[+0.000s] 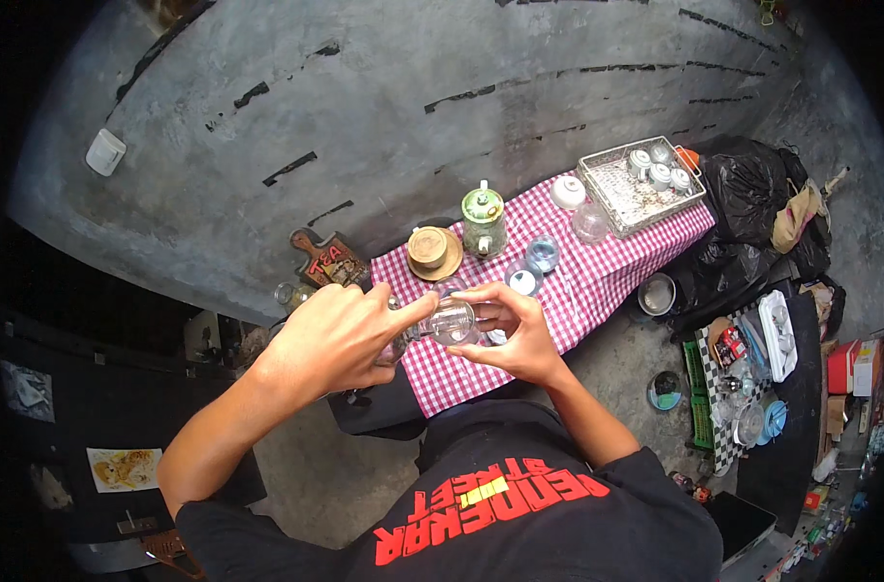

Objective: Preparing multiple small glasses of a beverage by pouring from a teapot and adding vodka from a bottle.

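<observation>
Above the near left part of the checked tablecloth, both my hands are on clear glassware. My right hand (515,332) grips the round clear glass (453,324) between thumb and fingers. My left hand (337,338) is closed round a clear glass part at its side, with the index finger reaching to the round glass. Whether the two glass parts are one piece I cannot tell, as my left fingers hide the join. Just beyond stand a tan cup on a saucer (429,249), a green lidded pot (483,221) and clear glasses (542,254).
A pink-and-white checked cloth (578,296) covers the table along a grey wall. At its far right, a wire tray (611,194) holds several cups. A white bowl (568,192) and a wooden board (327,260) stand along the back. Black bags (752,199) lie beyond the right end.
</observation>
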`<act>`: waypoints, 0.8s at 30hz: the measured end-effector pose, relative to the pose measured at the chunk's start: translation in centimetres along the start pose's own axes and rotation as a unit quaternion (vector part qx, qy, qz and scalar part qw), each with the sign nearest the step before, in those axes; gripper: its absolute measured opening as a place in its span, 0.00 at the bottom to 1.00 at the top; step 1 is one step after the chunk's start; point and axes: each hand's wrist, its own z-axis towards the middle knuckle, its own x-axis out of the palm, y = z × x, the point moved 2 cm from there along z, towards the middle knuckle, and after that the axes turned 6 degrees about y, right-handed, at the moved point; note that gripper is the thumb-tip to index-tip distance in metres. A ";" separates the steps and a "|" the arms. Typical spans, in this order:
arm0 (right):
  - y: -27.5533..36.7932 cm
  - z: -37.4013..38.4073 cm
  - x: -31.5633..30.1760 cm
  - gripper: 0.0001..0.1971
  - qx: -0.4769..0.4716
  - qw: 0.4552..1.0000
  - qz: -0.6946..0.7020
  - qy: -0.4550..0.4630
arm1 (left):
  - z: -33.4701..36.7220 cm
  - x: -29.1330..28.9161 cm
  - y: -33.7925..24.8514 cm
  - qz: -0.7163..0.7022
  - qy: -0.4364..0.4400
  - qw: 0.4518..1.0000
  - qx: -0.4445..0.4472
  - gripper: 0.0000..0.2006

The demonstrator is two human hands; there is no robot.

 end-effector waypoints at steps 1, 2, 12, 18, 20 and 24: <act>0.0 0.0 0.0 0.27 0.001 1.000 0.001 -0.001 | 0.1 -0.1 0.0 0.000 0.001 1.000 0.001 0.42; 0.0 0.1 -0.1 0.27 -0.001 1.000 -0.004 -0.003 | 0.1 -0.2 0.0 -0.001 0.004 1.000 -0.001 0.42; 0.1 0.5 -0.5 0.27 -0.005 1.000 0.010 -0.011 | 0.6 -0.8 0.4 0.009 0.001 1.000 0.000 0.42; 0.2 0.8 -0.7 0.27 -0.003 1.000 0.008 0.006 | 0.4 -0.8 0.8 -0.002 -0.005 1.000 -0.002 0.43; 0.4 1.0 -0.6 0.27 -0.002 1.000 0.011 0.004 | 0.3 -0.7 0.8 -0.005 -0.009 1.000 -0.003 0.43; 0.2 1.0 -0.7 0.27 0.003 1.000 0.007 -0.003 | 0.5 -0.2 1.1 -0.023 -0.011 1.000 -0.008 0.44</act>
